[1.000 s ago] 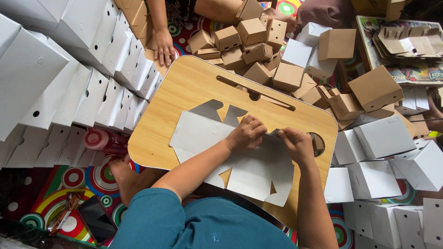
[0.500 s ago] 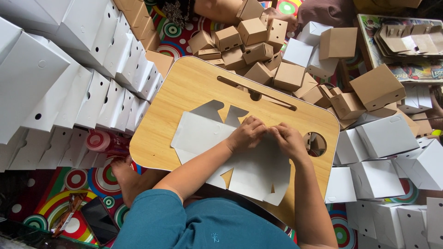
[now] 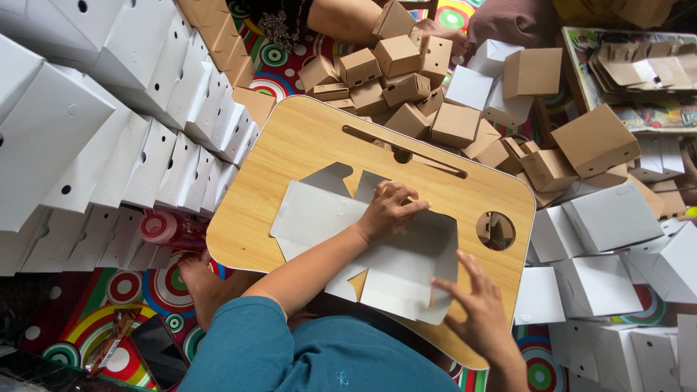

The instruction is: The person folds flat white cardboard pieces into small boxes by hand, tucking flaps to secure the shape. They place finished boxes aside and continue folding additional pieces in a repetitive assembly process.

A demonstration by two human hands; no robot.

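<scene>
Cardboard blank (flat, unfolded) lies on wooden tray; left hand presses it, right hand hovers, fingers spread.

Single head-worn view looks steeply down, close over the lap desk; upper edge seems cropped.

Bare wooden tray table around the flat white cardboard; brown boxes and white boxes crowding its edges.
</scene>
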